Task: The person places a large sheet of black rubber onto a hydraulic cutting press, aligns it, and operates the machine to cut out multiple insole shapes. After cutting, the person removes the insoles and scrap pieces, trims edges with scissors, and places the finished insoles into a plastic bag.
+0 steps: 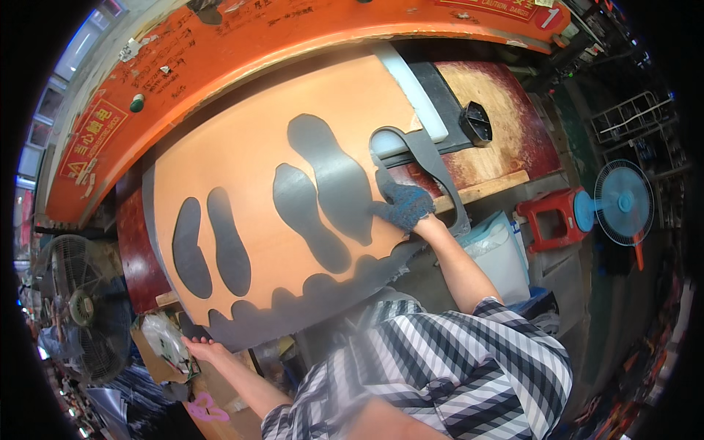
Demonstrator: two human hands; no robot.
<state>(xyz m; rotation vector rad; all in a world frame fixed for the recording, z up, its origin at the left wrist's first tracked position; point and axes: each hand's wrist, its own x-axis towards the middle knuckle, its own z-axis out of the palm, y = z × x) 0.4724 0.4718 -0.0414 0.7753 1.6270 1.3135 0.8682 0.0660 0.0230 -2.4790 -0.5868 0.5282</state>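
Note:
A tan sheet lies across the work table, with sole-shaped dark grey areas in it. I cannot tell whether these are holes or pieces on top. Along its scalloped near edge shows a dark grey sheet. My bare left hand is palm up at the near left corner, its fingers closed on the dark sheet's edge. My right hand, in a blue-grey knit glove, grips the dark sheet's right side. Beside it, a narrow dark strip curves around an opening.
The orange beam of a machine spans the far side. A black holder stands on the worn wooden table at right. Nearby are a red stool, a blue fan and a white bin. Another fan stands left.

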